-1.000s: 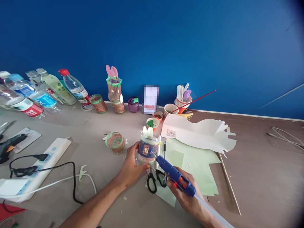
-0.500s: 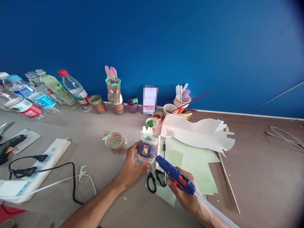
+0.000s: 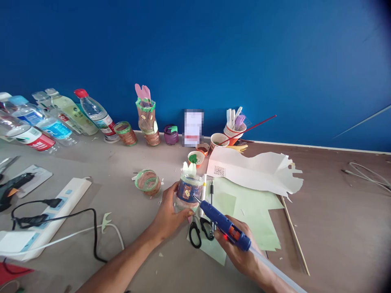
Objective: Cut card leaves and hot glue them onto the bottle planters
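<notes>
My left hand (image 3: 171, 217) is wrapped round a cut plastic bottle cup (image 3: 193, 189) with a dark blue painted band, a small brown patch and pale paper petals rising at its rim. In my right hand (image 3: 236, 244) is a blue glue gun (image 3: 224, 221), a red light glowing on it and a long translucent glue stick (image 3: 271, 268) running out of its back. The nozzle points at the blue band and appears to touch it. Below the cup lie black-handled scissors (image 3: 195, 236), and a black pen (image 3: 211, 189) rests beside it on green paper (image 3: 256, 215).
Left of the cup stands a painted ring-like cup (image 3: 148, 183). A white power strip (image 3: 61, 211) with cables lies at the left, plastic bottles (image 3: 94, 114) behind it. Further back are a decorated bottle vase (image 3: 147, 122), paint cups (image 3: 195, 158), white paper (image 3: 253, 169) and a wooden stick (image 3: 295, 236).
Both hands hold almost the same pose. The glue gun's nozzle stays at the cup's blue band, with only a tiny shift.
</notes>
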{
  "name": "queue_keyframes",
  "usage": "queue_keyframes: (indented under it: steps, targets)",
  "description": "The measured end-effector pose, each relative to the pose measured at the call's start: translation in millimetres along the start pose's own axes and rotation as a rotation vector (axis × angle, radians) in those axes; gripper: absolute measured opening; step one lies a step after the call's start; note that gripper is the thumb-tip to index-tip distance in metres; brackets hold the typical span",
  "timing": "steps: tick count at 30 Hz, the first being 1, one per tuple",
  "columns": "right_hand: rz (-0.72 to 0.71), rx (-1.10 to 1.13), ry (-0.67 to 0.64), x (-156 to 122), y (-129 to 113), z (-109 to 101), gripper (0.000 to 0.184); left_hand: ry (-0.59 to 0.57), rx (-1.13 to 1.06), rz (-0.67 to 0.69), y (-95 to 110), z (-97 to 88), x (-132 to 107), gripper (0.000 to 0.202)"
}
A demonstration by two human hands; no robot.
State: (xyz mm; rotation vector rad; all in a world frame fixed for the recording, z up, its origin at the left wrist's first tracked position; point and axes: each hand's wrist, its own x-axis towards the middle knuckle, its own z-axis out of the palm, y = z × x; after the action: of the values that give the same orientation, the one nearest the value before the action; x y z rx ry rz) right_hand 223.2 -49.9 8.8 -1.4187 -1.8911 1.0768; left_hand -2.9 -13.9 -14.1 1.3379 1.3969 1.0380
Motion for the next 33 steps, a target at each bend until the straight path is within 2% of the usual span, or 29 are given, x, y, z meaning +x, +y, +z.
queue_keyframes:
  steps: [10,22,28,33]
  targets:
    - [-0.011,0.018,0.028,1.8,-0.6,-1.6,0.031,-0.007,0.019,-0.008,0.9,0.4,-1.2,0.082]
    - [-0.012,-0.011,0.015,3.0,-5.4,-3.3,0.03,0.002,-0.121,-0.019,-0.3,-0.3,-0.9,0.079]
    - [0.006,-0.027,0.008,3.5,-7.3,-5.0,0.03,0.02,-0.088,-0.043,-0.5,0.0,-0.9,0.08]
    - [0.014,-0.042,-0.01,3.4,-6.7,-4.4,0.03,0.015,-0.19,-0.028,-3.3,-0.9,0.7,0.079]
